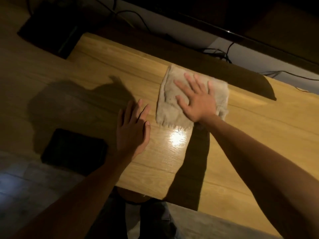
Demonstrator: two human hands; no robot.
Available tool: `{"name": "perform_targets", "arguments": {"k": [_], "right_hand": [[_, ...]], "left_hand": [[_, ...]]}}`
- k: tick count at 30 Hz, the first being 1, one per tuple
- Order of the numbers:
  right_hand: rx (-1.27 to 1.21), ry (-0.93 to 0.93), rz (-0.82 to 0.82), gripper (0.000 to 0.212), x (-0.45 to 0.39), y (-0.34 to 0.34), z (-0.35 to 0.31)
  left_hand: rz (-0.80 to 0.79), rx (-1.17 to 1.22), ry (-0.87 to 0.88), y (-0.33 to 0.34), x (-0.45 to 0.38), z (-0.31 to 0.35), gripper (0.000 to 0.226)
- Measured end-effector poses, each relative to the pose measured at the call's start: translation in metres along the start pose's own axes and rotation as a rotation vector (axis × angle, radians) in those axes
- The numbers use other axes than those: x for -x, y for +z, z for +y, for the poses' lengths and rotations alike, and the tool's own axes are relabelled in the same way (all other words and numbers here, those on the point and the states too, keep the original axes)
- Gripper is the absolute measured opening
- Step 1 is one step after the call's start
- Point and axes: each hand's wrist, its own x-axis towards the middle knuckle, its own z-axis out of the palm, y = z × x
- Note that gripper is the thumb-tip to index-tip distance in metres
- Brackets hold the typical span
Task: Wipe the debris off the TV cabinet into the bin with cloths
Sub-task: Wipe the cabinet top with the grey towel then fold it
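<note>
A folded beige cloth (170, 107) with a frayed lower edge lies flat on the glossy wooden top of the TV cabinet (107, 69). My right hand (196, 97) presses down on the cloth with its fingers spread and straight. My left hand (133, 128) lies just left of the cloth with straight fingers and holds nothing; I cannot tell whether it touches the wood. I see no debris on the lit part of the cabinet top. A dark rectangular bin (74, 150) stands on the floor beside the cabinet's left front edge.
A black box-shaped device (50, 31) sits at the far left. The dark bottom edge of the TV (224, 30) crosses the top, and black cables (224, 52) hang against the white wall behind. Grey floor (20, 178) lies lower left. My legs show below the front edge.
</note>
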Motion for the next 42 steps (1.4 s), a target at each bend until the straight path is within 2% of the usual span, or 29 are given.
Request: {"name": "perform_targets", "arguments": {"k": [4, 6, 9, 14, 20, 24, 29, 34, 40, 42], "right_hand": [[-0.058, 0.276, 0.114, 0.068, -0.053, -0.007, 0.009], [-0.078, 0.376, 0.131, 0.078, -0.064, -0.005, 0.007], [-0.088, 0.419, 0.150, 0.080, -0.064, -0.006, 0.004], [-0.083, 0.473, 0.180, 0.068, -0.034, -0.001, -0.010], [-0.141, 0.433, 0.111, 0.064, 0.028, 0.013, -0.031], [-0.149, 0.359, 0.085, 0.061, 0.078, 0.020, -0.044], [-0.096, 0.198, 0.066, 0.056, 0.178, 0.040, -0.054], [0.000, -0.022, 0.061, 0.058, 0.293, 0.062, -0.032], [0.019, -0.166, 0.031, 0.060, 0.299, 0.059, -0.009], [0.038, -0.225, 0.038, 0.061, 0.292, 0.056, 0.005]], "left_hand": [[0.093, -0.014, 0.046, 0.005, -0.001, -0.002, 0.050], [0.094, -0.031, 0.047, 0.007, -0.001, -0.004, 0.052], [0.099, -0.061, 0.065, 0.007, -0.002, -0.006, 0.053], [0.102, -0.075, 0.057, 0.009, -0.003, -0.010, 0.048], [0.095, -0.006, 0.094, 0.003, -0.002, -0.007, 0.053], [0.057, 0.005, 0.036, 0.000, -0.005, -0.003, 0.055], [0.061, 0.052, 0.081, 0.000, -0.002, -0.010, 0.052], [-0.065, -0.038, 0.048, 0.002, 0.013, 0.009, 0.060], [-0.179, 0.056, 0.339, 0.013, 0.033, 0.078, 0.057], [-0.189, 0.083, 0.350, 0.017, 0.035, 0.094, 0.055]]}}
